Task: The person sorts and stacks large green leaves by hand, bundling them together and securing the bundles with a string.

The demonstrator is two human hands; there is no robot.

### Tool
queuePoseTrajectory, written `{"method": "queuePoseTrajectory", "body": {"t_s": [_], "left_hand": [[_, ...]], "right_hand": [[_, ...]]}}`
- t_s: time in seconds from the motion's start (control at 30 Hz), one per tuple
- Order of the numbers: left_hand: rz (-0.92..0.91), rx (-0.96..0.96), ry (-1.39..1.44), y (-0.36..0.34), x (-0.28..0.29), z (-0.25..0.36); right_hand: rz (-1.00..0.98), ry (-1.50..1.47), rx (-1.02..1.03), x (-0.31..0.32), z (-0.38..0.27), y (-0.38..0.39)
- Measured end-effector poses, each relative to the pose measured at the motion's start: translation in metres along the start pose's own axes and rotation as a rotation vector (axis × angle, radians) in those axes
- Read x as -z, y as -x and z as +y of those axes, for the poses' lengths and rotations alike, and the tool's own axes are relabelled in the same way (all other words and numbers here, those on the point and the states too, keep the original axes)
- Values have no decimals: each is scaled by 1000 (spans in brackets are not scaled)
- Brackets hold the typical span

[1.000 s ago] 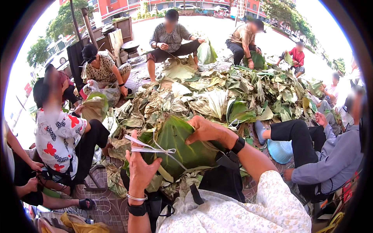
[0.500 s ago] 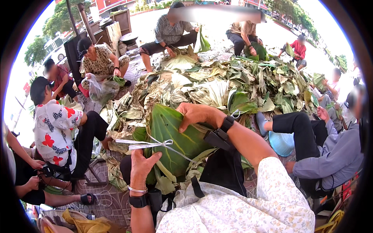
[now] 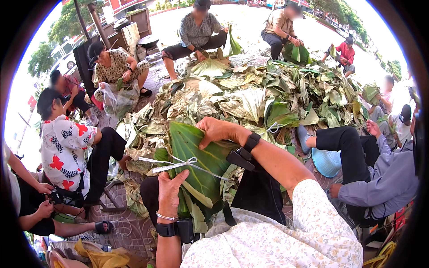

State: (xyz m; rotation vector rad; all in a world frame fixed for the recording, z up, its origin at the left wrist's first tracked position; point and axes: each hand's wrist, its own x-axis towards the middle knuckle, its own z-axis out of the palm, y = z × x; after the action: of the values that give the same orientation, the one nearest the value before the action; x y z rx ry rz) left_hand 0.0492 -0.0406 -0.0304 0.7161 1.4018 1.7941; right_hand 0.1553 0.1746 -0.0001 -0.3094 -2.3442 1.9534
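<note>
Here, my right hand [image 3: 221, 130] is clamping upper edge of green leaf bundle [image 3: 205, 154] between my knees [image 3: 151, 192], beside big leaf pile [image 3: 243, 105]. Apart from it, my left hand [image 3: 169, 192] is touching bundle's left side; am not seeing whether it is gripping. White string [image 3: 191, 161] is crossing bundle, knotted.

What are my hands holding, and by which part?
A green leaf bundle with white string across it. The right hand grips its upper right edge. The left hand is at its left side; its exact grip is hidden.
</note>
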Motion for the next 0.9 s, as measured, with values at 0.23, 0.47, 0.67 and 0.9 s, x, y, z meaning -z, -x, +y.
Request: {"method": "queuePoseTrajectory", "body": {"t_s": [0.23,0.47,0.67,0.9], "left_hand": [[51,-17,17,0,-2,-3],[149,-16,101,-6,16,-20],[105,76,435,-9,21,-4],[182,106,644,-9,37,-20]], "right_hand": [[78,167,96,1,7,-5],[598,808,383,-13,3,5],[979,674,413,1,-10,36],[834,282,-4,-19,14,65]]}}
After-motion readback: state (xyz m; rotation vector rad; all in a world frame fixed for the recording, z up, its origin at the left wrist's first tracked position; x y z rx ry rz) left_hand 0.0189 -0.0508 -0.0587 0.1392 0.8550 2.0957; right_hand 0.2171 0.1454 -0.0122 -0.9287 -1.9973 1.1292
